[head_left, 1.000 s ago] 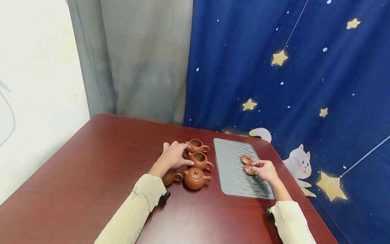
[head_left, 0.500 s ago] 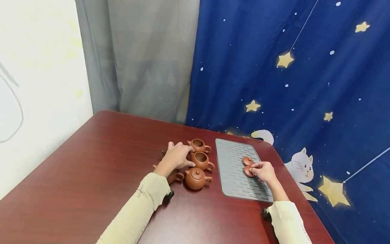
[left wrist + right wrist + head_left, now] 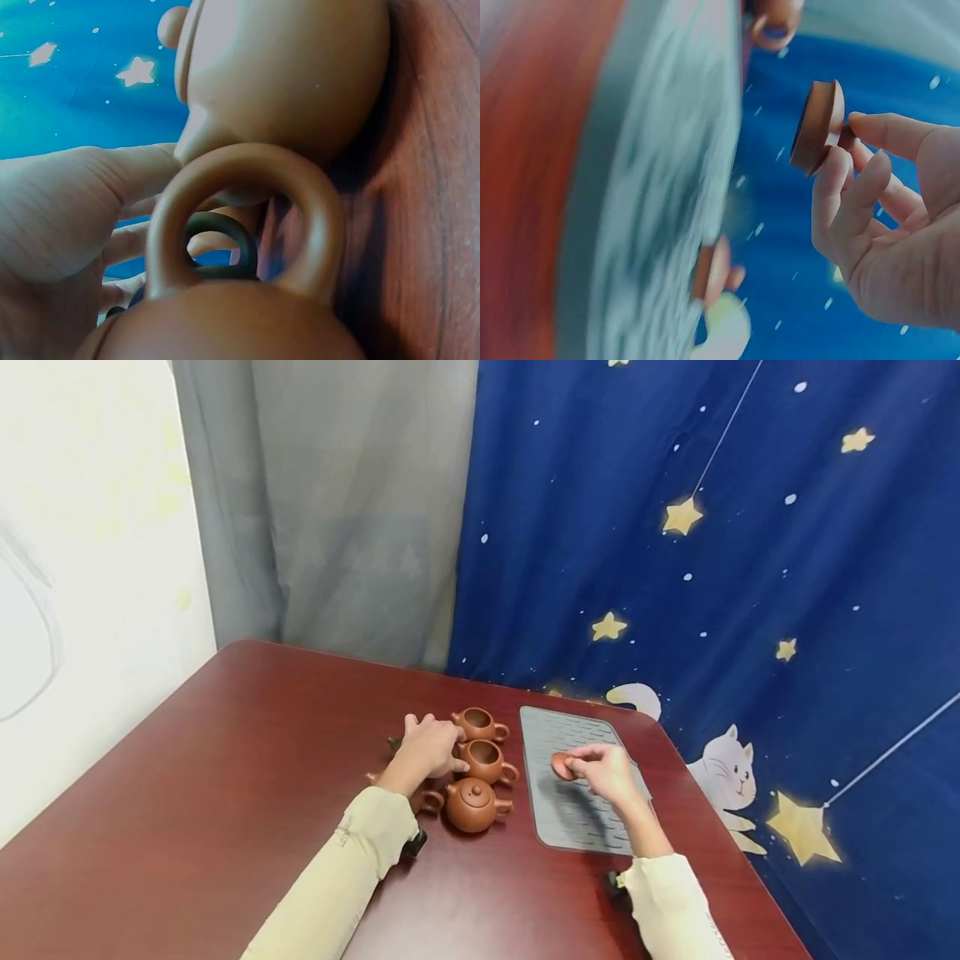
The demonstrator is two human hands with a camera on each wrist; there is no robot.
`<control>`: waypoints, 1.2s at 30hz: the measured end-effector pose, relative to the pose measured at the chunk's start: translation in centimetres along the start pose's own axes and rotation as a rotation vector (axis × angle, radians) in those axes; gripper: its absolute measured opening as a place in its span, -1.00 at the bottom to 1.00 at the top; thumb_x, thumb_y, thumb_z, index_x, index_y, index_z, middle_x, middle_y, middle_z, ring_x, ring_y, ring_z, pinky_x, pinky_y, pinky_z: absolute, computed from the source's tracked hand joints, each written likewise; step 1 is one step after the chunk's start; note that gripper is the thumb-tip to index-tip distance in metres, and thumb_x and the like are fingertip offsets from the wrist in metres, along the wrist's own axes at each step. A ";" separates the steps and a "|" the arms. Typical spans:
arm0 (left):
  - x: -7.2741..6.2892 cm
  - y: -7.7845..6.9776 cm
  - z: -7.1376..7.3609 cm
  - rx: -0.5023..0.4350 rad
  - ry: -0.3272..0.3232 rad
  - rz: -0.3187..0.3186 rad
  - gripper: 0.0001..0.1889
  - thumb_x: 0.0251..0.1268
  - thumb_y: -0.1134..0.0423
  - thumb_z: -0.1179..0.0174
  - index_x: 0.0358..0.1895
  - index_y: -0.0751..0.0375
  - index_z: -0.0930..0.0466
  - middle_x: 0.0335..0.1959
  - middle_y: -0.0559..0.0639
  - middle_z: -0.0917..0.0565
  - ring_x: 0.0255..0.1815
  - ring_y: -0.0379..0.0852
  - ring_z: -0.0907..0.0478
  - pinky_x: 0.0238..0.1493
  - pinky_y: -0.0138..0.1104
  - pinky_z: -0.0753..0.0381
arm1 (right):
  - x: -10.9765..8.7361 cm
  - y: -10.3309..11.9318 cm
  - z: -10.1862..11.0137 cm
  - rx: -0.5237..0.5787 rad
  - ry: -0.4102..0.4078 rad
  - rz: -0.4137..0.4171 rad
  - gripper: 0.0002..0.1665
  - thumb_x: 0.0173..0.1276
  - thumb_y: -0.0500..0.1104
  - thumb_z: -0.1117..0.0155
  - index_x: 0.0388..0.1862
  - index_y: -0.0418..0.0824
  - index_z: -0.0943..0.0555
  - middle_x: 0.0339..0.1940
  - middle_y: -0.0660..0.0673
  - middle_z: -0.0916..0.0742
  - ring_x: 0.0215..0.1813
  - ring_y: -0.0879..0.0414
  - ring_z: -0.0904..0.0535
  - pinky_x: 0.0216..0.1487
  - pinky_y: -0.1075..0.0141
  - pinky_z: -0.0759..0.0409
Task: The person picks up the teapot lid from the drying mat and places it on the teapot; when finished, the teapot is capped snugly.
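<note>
In the head view, my right hand [image 3: 611, 772] pinches a reddish-brown clay lid [image 3: 562, 766] by its knob, above the grey mat. The right wrist view shows that lid [image 3: 819, 127] tilted on edge, apart from the mat. A second lid [image 3: 714, 274] lies on the mat. My left hand [image 3: 429, 750] holds the middle lidless teapot [image 3: 483, 772], thumb and forefinger on either side of its left end. Beyond stands another lidless teapot [image 3: 480, 735]; nearer is a lidded teapot [image 3: 471, 812]. A further brown teapot [image 3: 427, 802] sits partly hidden under my left wrist.
The grey ridged mat [image 3: 547, 814] lies on the dark red table [image 3: 262, 760], right of the teapots. A dark pot part [image 3: 393, 743] shows left of my left hand. A blue starry curtain [image 3: 570, 527] hangs behind the table's far edge.
My right hand has lifted the nearer lid off the mat and carried it left toward the teapots. My left hand stays at the middle teapot. The head view has shifted slightly.
</note>
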State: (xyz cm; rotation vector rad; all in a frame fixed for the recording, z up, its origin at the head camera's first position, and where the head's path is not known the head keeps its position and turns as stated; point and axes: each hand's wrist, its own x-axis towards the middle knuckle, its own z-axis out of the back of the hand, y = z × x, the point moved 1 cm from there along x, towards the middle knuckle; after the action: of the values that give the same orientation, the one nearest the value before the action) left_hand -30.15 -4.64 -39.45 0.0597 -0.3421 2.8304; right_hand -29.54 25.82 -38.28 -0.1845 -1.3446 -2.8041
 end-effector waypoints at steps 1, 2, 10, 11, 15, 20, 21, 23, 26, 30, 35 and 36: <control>-0.1 0.1 -0.2 0.004 0.008 0.008 -0.50 0.13 -0.19 -0.38 0.14 -0.16 -0.65 0.08 -0.16 -0.67 -0.02 0.00 -0.40 0.03 0.01 -0.13 | -0.1 0.5 -0.7 0.019 0.016 0.008 -0.79 0.23 -0.20 -0.45 -0.21 -0.29 -0.76 -0.37 -0.12 -0.78 -0.42 0.05 -0.64 -0.57 0.19 -0.55; -0.2 0.1 -0.3 0.009 0.012 0.014 -0.50 0.13 -0.20 -0.38 0.14 -0.16 -0.65 0.09 -0.16 -0.66 -0.01 0.00 -0.40 0.03 0.00 -0.14 | -0.1 1.0 -1.2 0.037 0.029 0.008 -0.80 0.23 -0.19 -0.45 -0.21 -0.29 -0.76 -0.39 -0.12 -0.78 -0.41 0.04 -0.65 -0.58 0.18 -0.55; -0.1 0.0 -0.6 0.005 -0.016 0.011 -0.50 0.11 -0.22 -0.38 0.12 -0.18 -0.65 0.10 -0.16 -0.65 0.09 0.04 -0.42 0.07 0.02 -0.13 | 0.0 3.4 -4.3 0.058 0.017 0.059 -0.86 0.19 -0.21 -0.49 -0.29 -0.23 -0.76 -0.36 -0.09 -0.76 -0.38 -0.12 -0.68 -0.65 0.27 -0.51; -0.1 0.0 -0.7 0.002 -0.014 0.013 -0.50 0.11 -0.21 -0.39 0.11 -0.18 -0.65 0.08 -0.16 -0.66 0.08 0.03 -0.43 0.07 0.02 -0.13 | 0.0 3.7 -4.7 0.067 0.028 0.065 -0.86 0.19 -0.22 -0.49 -0.28 -0.24 -0.76 -0.35 -0.09 -0.76 -0.40 -0.08 -0.67 -0.65 0.27 -0.51; -0.1 0.1 -0.8 0.001 -0.006 0.020 -0.51 0.11 -0.21 -0.39 0.12 -0.19 -0.66 0.05 -0.18 -0.68 0.04 -0.01 -0.42 0.08 0.02 -0.13 | 0.2 4.8 -6.2 0.105 0.074 0.090 -0.85 0.20 -0.22 -0.48 -0.26 -0.24 -0.76 -0.39 -0.10 -0.77 -0.40 -0.05 -0.70 -0.67 0.31 -0.47; 0.1 0.1 -0.7 0.007 -0.014 0.012 -0.52 0.12 -0.21 -0.38 0.10 -0.17 -0.67 0.01 -0.16 -0.69 0.00 -0.01 -0.42 0.08 0.04 -0.14 | 0.9 5.9 -7.7 0.118 0.102 0.121 -0.87 0.21 -0.23 -0.46 -0.28 -0.25 -0.75 -0.52 -0.09 -0.73 -0.50 -0.06 -0.66 -0.69 0.33 -0.44; 0.1 0.1 -0.7 0.007 -0.014 0.013 -0.52 0.12 -0.22 -0.38 0.10 -0.17 -0.67 0.01 -0.16 -0.69 -0.01 -0.01 -0.42 0.08 0.04 -0.14 | 1.0 6.0 -8.0 0.118 0.109 0.127 -0.88 0.22 -0.23 -0.46 -0.29 -0.25 -0.75 -0.53 -0.07 -0.72 -0.53 -0.03 -0.64 -0.69 0.32 -0.45; 0.1 0.1 -0.7 0.008 -0.016 0.014 -0.52 0.12 -0.22 -0.38 0.09 -0.17 -0.68 0.00 -0.16 -0.70 -0.01 -0.01 -0.42 0.07 0.04 -0.15 | 1.2 6.3 -8.4 0.118 0.128 0.135 -0.89 0.22 -0.24 -0.45 -0.30 -0.27 -0.75 -0.56 -0.07 -0.69 -0.57 0.05 -0.61 -0.68 0.29 -0.50; 0.0 0.0 -0.6 0.007 -0.017 0.014 -0.53 0.11 -0.22 -0.39 0.08 -0.16 -0.68 0.00 -0.17 -0.70 -0.01 -0.01 -0.42 0.07 0.03 -0.15 | 1.5 6.5 -9.0 0.113 0.152 0.150 -0.90 0.22 -0.26 -0.45 -0.30 -0.29 -0.74 -0.58 -0.05 -0.68 -0.56 0.15 -0.58 -0.65 0.29 -0.53; 0.0 -0.1 -0.6 -0.001 -0.024 0.006 -0.54 0.11 -0.20 -0.40 0.06 -0.16 -0.69 -0.03 -0.18 -0.70 -0.03 -0.02 -0.42 0.06 0.02 -0.14 | 1.7 6.8 -9.6 0.084 0.143 0.199 -0.92 0.21 -0.29 -0.45 -0.33 -0.30 -0.74 -0.57 -0.05 -0.70 -0.56 0.20 -0.57 -0.64 0.33 -0.53; 0.0 -0.1 -0.5 0.002 -0.020 0.010 -0.55 0.11 -0.20 -0.39 0.06 -0.18 -0.70 -0.04 -0.18 -0.70 -0.04 -0.02 -0.41 0.06 0.02 -0.14 | 1.7 7.2 -10.0 0.050 0.146 0.238 -0.93 0.20 -0.30 -0.46 -0.36 -0.30 -0.74 -0.61 -0.04 -0.70 -0.60 0.20 -0.56 -0.67 0.32 -0.52; 0.0 -0.1 -0.5 0.004 -0.020 0.010 -0.55 0.11 -0.20 -0.39 0.06 -0.18 -0.69 -0.04 -0.19 -0.70 -0.04 -0.03 -0.41 0.06 0.02 -0.14 | 1.7 7.2 -10.1 0.050 0.153 0.237 -0.93 0.20 -0.30 -0.45 -0.36 -0.30 -0.74 -0.63 -0.03 -0.69 -0.62 0.19 -0.55 -0.69 0.32 -0.52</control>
State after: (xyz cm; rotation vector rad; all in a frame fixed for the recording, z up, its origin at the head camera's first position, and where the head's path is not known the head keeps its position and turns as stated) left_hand -30.11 -4.46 -39.95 0.0876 -0.3418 2.8424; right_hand -31.64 13.50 -38.71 -0.1166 -1.2658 -2.5316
